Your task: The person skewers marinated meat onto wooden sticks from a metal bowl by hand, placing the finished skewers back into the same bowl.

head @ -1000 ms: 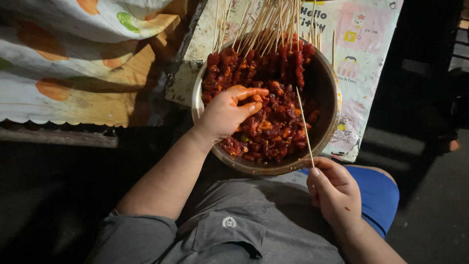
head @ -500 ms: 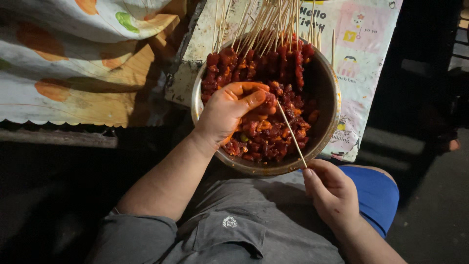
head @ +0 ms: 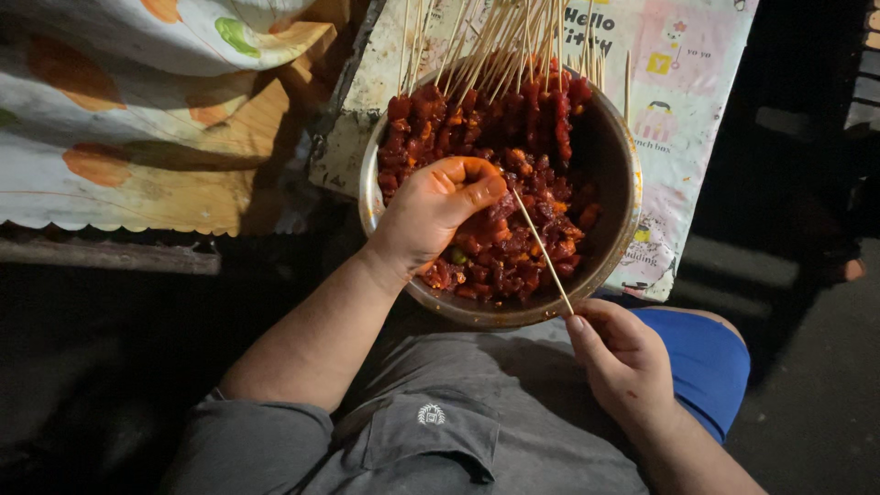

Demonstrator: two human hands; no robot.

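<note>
The skewer tip has swung to the left hand, which pinches meat. The right hand grips its lower end beside the bowl.

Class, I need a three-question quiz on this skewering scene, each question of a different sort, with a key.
1. True or false: the right hand holds a bare skewer by its lower end.
2. Where do the left hand's fingers rest? A) on the meat in the bowl B) on the cloth C) on the knee
3. Fill in: the finished skewers lie at the bowl's ____ side, sticks pointing away from the person.

Key: 1 true; 2 A; 3 far.
</note>
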